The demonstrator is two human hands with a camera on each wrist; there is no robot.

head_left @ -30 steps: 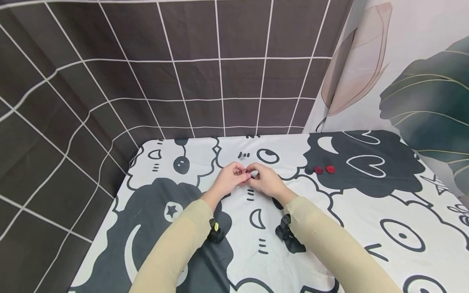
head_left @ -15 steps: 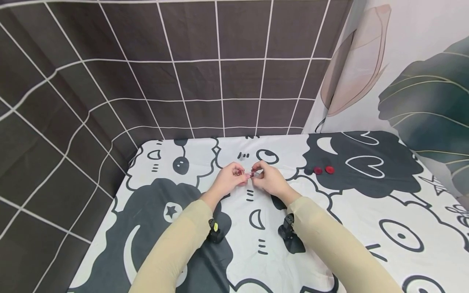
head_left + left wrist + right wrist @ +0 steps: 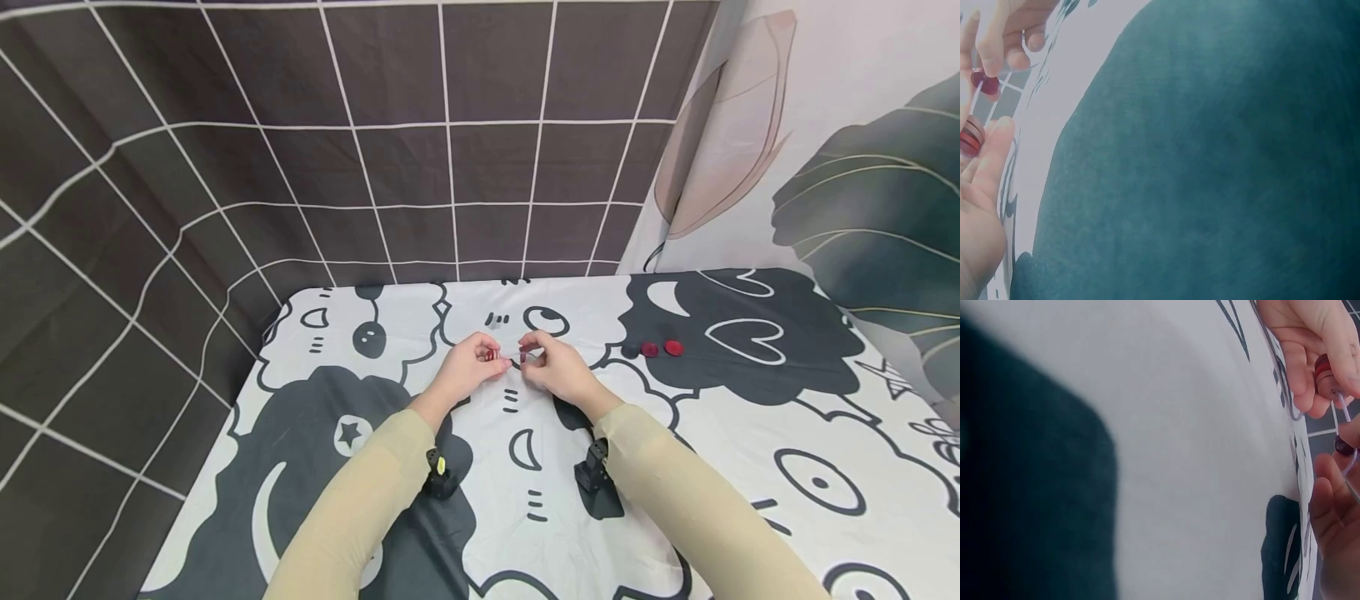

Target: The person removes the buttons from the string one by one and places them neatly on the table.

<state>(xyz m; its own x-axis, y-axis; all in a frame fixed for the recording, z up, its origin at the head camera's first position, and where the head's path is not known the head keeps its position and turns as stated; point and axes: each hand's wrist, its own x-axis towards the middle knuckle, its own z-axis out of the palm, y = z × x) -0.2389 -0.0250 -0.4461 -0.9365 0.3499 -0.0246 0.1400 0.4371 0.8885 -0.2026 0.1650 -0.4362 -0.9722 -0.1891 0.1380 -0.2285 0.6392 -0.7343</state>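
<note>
The small dark red disc bead (image 3: 986, 83) sits pinched in my right hand (image 3: 553, 369) on a thin pale cord (image 3: 1342, 410), now drawn slightly apart from the stacked red beads (image 3: 970, 139) my left hand (image 3: 467, 367) fingers clamp, where a second ago both hands touched. So this bead looks threaded, above the black-and-white cartoon cloth (image 3: 750, 467); two more red discs (image 3: 662, 348) lie well right, and I read no writing anywhere
</note>
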